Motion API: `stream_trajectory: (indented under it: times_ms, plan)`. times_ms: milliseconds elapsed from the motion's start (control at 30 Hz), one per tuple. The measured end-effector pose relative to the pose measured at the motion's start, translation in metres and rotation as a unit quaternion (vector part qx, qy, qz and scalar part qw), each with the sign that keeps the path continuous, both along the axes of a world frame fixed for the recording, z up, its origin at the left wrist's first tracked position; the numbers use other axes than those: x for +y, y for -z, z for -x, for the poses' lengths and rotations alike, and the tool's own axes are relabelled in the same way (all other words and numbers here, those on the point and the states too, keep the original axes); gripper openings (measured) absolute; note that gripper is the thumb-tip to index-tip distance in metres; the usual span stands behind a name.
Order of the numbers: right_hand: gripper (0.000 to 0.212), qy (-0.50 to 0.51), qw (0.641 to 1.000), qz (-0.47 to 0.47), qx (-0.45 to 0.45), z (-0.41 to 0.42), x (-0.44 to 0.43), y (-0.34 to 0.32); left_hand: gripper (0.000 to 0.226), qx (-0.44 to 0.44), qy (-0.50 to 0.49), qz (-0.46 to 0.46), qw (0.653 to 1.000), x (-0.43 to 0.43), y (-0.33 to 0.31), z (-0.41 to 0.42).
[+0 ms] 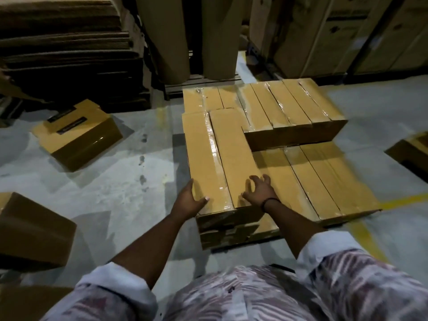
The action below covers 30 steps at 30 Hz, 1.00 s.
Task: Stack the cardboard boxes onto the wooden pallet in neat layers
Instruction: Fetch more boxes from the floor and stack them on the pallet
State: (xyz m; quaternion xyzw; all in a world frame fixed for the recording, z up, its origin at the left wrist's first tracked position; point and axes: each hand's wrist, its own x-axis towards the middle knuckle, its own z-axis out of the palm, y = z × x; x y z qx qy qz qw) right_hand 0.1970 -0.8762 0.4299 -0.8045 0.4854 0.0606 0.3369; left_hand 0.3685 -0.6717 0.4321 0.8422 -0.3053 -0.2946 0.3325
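Nothing legible: dark label strips [67, 122] on loose box [78, 135], left of frame, too blurred; print on tall cartons [324, 35], upper right, likewise unreadable.

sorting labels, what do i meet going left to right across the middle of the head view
loose box with black labels → left hand, at the left side of the taped box bundle → right hand, over its top → box cut off at the right edge
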Motion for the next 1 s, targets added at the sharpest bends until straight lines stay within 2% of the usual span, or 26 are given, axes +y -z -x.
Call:
stream_trajectory:
  times_ms: [67, 200, 300, 400, 500, 567, 800, 1000]
  plan:
    - [0.08, -0.016, 1.0, -0.012, 0.016, -0.007, -0.012, 0.001, 0.089, 0.007, 0.005, -0.011, 1.0, -0.011, -0.002, -0.007]
    - [0.081, -0.031, 0.999, -0.024, 0.008, -0.021, -0.033, 0.002, 0.101, 0.008, -0.007, -0.06, 0.998, -0.033, -0.001, -0.018]
    - [0.081, -0.035, 0.998, -0.044, 0.006, -0.029, -0.041, 0.003, 0.108, -0.022, -0.018, -0.083, 0.996, -0.052, 0.003, -0.009]
    - [0.085, -0.064, 0.997, -0.026, 0.022, -0.029, -0.052, 0.002, 0.108, -0.057, -0.072, -0.088, 0.992, -0.077, 0.001, 0.02]
    - [0.089, -0.068, 0.997, -0.032, -0.002, -0.001, -0.089, -0.007, 0.105, -0.13, -0.089, -0.087, 0.984, -0.113, -0.005, 0.057]
    - [0.093, -0.062, 0.997, -0.048, -0.012, 0.029, -0.122, -0.011, 0.105, -0.142, -0.079, -0.084, 0.983, -0.142, -0.009, 0.085]
    - [0.099, -0.052, 0.999, -0.01, -0.005, 0.127, -0.23, -0.02, 0.105, -0.099, -0.063, -0.067, 0.991, -0.25, -0.005, 0.176]
    - [0.1, -0.061, 0.998, 0.014, -0.002, 0.178, -0.276, -0.007, 0.104, -0.072, -0.079, -0.058, 0.993, -0.294, 0.005, 0.233]
